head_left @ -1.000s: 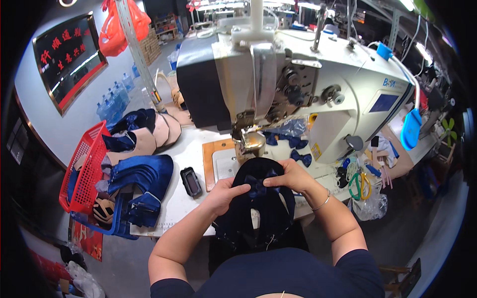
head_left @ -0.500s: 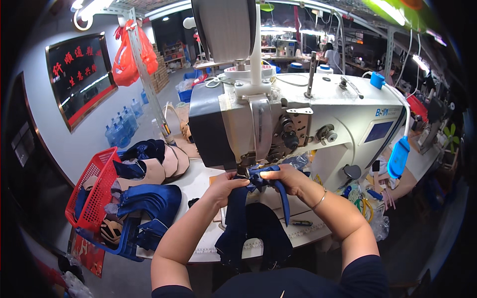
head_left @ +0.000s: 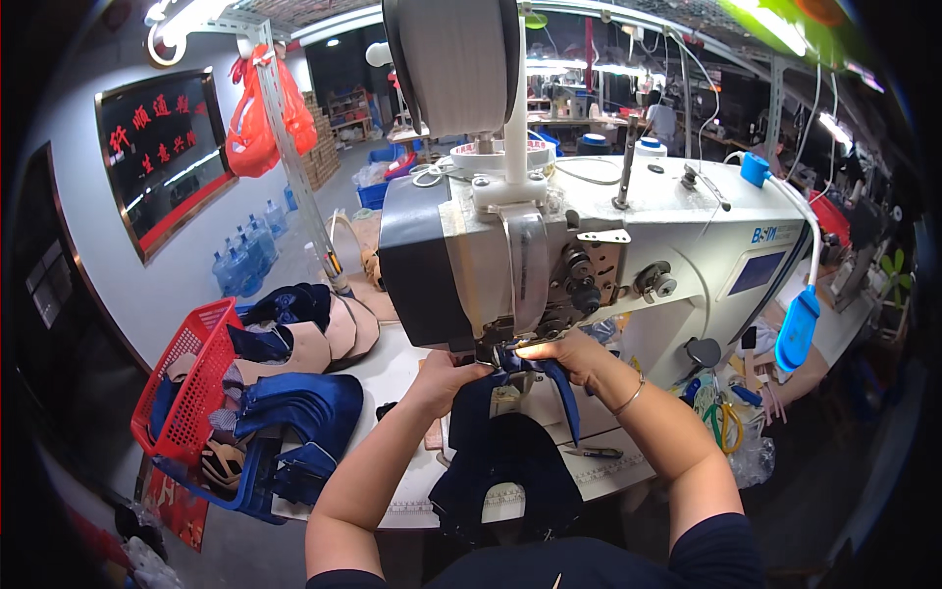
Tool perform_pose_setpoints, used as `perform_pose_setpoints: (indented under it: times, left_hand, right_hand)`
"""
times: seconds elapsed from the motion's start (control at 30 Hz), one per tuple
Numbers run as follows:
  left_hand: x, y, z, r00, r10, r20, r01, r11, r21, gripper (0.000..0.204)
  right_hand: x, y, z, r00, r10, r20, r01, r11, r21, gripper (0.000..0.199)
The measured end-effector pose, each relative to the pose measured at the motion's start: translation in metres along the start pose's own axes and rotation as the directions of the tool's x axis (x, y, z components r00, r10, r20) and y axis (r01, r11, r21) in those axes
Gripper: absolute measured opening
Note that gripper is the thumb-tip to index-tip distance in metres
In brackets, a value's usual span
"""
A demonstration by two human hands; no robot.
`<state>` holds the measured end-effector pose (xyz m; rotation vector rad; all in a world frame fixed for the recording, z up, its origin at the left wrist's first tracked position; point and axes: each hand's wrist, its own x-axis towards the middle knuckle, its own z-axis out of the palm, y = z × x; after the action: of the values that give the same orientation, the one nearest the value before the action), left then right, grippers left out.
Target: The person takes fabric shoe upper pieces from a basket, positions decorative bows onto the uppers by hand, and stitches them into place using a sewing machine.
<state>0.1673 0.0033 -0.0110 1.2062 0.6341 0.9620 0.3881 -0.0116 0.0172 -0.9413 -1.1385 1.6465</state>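
A dark blue velvety fabric piece [head_left: 505, 456] with a U-shaped cutout hangs over the front edge of the white sewing machine table. Its upper part is gathered under the head of a large white sewing machine [head_left: 638, 221]. My left hand [head_left: 444, 383] pinches the fabric on the left, close to the needle area. On the other side my right hand [head_left: 581, 359] grips the same piece, thumb on top and fingers partly hidden beneath. A narrow blue strip [head_left: 565, 401] dangles below the right hand. Fabric and fingers hide the needle tip.
At left, a red plastic basket [head_left: 191, 368] sits over a blue basket [head_left: 257, 481], with stacked blue fabric pieces [head_left: 304, 404] beside them. Tan pieces [head_left: 343, 329] lie behind. A small dark tool [head_left: 597, 453] rests by the table ruler. Yellow-handled scissors [head_left: 726, 422] are at right.
The whole view has shifted slightly, with the machine lower in the picture. Both hands still hold the fabric, and its gathered part sits closer under the machine head.
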Motion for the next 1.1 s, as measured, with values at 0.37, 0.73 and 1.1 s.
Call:
perform_pose_setpoints:
  times: [0.37,0.73,1.1]
  left_hand:
    - [0.000,-0.006,0.000,0.991,0.105,-0.088,-0.088,0.980,0.176,0.033]
    - [-0.003,-0.001,0.007,0.996,0.036,-0.084,-0.031,0.998,0.061,0.027]
    - [-0.078,-0.016,0.017,0.907,-0.351,0.234,0.399,0.894,-0.203,0.043]
  right_hand:
    - [0.007,0.002,-0.004,0.996,-0.078,-0.046,0.074,0.994,-0.086,0.037]
    - [0.000,-0.001,-0.002,0.998,-0.037,-0.055,0.030,0.993,-0.111,0.038]
    - [-0.080,0.044,0.012,0.994,0.018,0.109,0.005,0.978,-0.208,0.031]
